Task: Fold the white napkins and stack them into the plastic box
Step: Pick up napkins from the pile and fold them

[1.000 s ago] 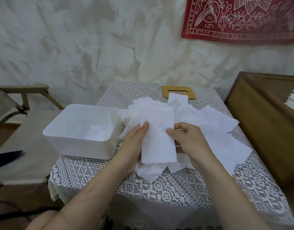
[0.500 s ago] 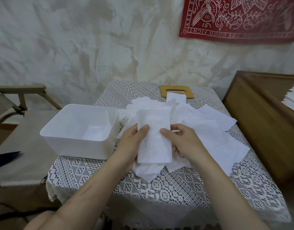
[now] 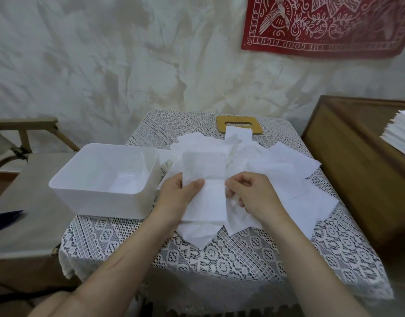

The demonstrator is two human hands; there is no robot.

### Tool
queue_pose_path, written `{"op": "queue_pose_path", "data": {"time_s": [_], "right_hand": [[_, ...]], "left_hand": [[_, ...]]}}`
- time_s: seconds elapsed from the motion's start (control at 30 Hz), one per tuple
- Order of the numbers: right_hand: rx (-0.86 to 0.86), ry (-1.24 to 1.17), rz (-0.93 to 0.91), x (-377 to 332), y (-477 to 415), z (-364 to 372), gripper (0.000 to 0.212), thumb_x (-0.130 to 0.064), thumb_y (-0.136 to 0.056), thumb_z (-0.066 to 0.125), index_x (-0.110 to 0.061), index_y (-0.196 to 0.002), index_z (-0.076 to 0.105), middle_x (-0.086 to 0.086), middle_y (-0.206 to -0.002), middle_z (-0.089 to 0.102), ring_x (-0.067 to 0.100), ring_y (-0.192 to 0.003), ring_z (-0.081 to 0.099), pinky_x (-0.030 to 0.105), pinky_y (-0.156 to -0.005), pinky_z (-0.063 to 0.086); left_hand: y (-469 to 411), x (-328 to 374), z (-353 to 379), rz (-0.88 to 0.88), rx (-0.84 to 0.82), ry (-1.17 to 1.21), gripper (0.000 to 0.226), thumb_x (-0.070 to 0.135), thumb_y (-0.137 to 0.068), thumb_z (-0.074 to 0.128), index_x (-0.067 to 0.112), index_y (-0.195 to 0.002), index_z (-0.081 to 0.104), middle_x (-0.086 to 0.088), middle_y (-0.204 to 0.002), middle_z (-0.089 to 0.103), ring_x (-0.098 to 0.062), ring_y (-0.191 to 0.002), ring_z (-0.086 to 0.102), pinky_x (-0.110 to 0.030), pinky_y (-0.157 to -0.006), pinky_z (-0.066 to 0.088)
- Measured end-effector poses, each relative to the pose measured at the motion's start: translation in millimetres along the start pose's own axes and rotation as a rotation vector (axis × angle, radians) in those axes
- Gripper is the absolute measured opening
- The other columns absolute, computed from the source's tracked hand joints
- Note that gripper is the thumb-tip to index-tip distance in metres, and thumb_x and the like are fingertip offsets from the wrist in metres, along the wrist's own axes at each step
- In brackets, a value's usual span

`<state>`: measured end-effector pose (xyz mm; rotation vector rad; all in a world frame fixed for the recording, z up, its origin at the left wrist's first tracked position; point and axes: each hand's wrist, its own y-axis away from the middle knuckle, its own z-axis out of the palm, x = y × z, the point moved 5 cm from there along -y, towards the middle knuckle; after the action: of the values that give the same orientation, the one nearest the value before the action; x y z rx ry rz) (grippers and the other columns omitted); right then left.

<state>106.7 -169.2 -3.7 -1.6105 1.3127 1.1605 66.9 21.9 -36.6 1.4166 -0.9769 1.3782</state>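
Plainly, there is one white plastic box [image 3: 100,202], open at the top, and it serves as the marker for everything else. Something pale lies on its floor; whether that is a napkin cannot be told.

Just right of the box, two bare hands meet on one folded napkin [image 3: 206,177], held above the pile. The left hand [image 3: 176,197] pinches the napkin's left edge, thumb on top and fingers beneath. The right hand [image 3: 254,193], a little further from the box, grips the right edge with curled fingers. Under and beyond them, spreading away to the right of the box, lie the loose napkins [image 3: 295,186]. They overlap too much to count. Behind these, right of the box's far corner, lies one flat wooden board [image 3: 222,123] with a slot in it. Far right of the box is one neat stack of napkins [image 3: 400,136].

The box and the pile sit on a bench [image 3: 219,259] draped in a white lace cloth [image 3: 334,248] whose edges hang down. Left of the box stands one wooden-framed chair [image 3: 25,143], and one dark object [image 3: 4,219] pokes in below it. The far stack rests on a brown wooden cabinet [image 3: 357,179]. Behind the box rises a mottled pale wall [image 3: 105,65], with one red printed cloth [image 3: 322,24] hung high to the right.
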Motion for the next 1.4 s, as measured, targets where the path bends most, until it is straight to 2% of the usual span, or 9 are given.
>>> {"op": "queue_pose_path", "data": {"time_s": [0.33,0.47,0.67,0.83,0.9,1.0,1.1,1.23,1.4], "right_hand": [[0.127,0.363,0.037,20,-1,-37,0.004,-0.03,-0.091,0.069,-0.03,-0.087,0.07,-0.01,-0.085,0.072,0.016,-0.078,0.067,0.036,-0.079,0.056],[0.211,0.408,0.0,14,-1,-55,0.002,-0.031,-0.093,0.069,-0.029,-0.094,0.068,-0.012,-0.083,0.067,0.012,-0.082,0.065,0.03,-0.068,0.047],[0.359,0.485,-0.069,9,0,-78,0.025,-0.035,-0.095,0.067,-0.032,-0.118,0.057,-0.011,-0.086,0.062,0.018,-0.083,0.06,0.033,-0.07,0.038],[0.502,0.522,-0.044,11,-2,-97,0.046,-0.043,-0.093,0.069,-0.023,-0.133,0.057,0.004,-0.121,0.059,0.027,-0.105,0.058,0.038,-0.082,0.044],[0.462,0.536,0.018,14,-4,-99,0.047,-0.048,-0.092,0.068,-0.019,-0.129,0.06,0.006,-0.12,0.062,0.031,-0.11,0.058,0.04,-0.086,0.046],[0.389,0.457,0.061,16,-4,-96,0.025,-0.042,-0.095,0.065,-0.019,-0.089,0.06,-0.003,-0.079,0.056,0.027,-0.084,0.053,0.036,-0.067,0.035],[0.317,0.312,-0.024,9,-5,-90,0.043,-0.03,-0.094,0.069,-0.018,-0.067,0.038,-0.004,-0.058,0.031,0.02,-0.063,0.031,0.036,-0.059,0.02],[0.158,-0.1,-0.099,-11,4,-71,0.015,-0.014,-0.097,0.068,-0.014,-0.084,0.06,0.0,-0.055,0.055,0.006,-0.054,0.044,0.021,-0.056,0.038],[0.043,-0.306,-0.069,-13,1,-67,0.013,-0.01,-0.097,0.066,-0.02,-0.104,0.071,-0.009,-0.055,0.052,0.008,-0.047,0.036,0.017,-0.046,0.029]], "left_hand": [[5,5,-5,-0.015,-0.006,0.035,0.02,0.019,-0.102,0.061,0.019,-0.121,0.069,0.001,-0.105,0.08,-0.022,-0.097,0.077,-0.041,-0.085,0.06],[7,7,-4,-0.019,-0.009,0.045,0.018,0.018,-0.103,0.061,0.017,-0.118,0.069,-0.002,-0.107,0.08,-0.024,-0.099,0.077,-0.047,-0.092,0.06],[7,6,-3,-0.022,0.008,0.013,0.012,0.019,-0.101,0.063,0.019,-0.107,0.074,-0.003,-0.103,0.08,-0.028,-0.098,0.076,-0.056,-0.097,0.057],[5,6,-2,-0.018,0.003,0.005,0.013,0.021,-0.101,0.064,0.018,-0.109,0.074,-0.004,-0.105,0.08,-0.031,-0.101,0.075,-0.06,-0.098,0.055],[6,5,-1,-0.022,-0.002,0.004,0.013,0.021,-0.101,0.064,0.018,-0.109,0.074,-0.005,-0.106,0.08,-0.032,-0.101,0.075,-0.061,-0.098,0.055],[6,5,-2,-0.028,0.006,-0.001,0.013,0.021,-0.1,0.065,0.018,-0.108,0.074,-0.004,-0.104,0.08,-0.031,-0.1,0.075,-0.06,-0.098,0.055],[7,5,-2,-0.033,0.009,0.001,0.012,0.021,-0.1,0.065,0.017,-0.108,0.074,-0.004,-0.104,0.08,-0.031,-0.1,0.075,-0.059,-0.097,0.056],[8,6,-3,-0.044,0.005,0.039,0.016,0.021,-0.101,0.064,0.015,-0.113,0.072,-0.006,-0.107,0.08,-0.032,-0.102,0.075,-0.06,-0.098,0.055],[9,7,-4,-0.052,-0.013,0.104,0.02,0.02,-0.101,0.063,0.013,-0.119,0.07,-0.007,-0.112,0.079,-0.031,-0.106,0.074,-0.058,-0.1,0.055]]}}
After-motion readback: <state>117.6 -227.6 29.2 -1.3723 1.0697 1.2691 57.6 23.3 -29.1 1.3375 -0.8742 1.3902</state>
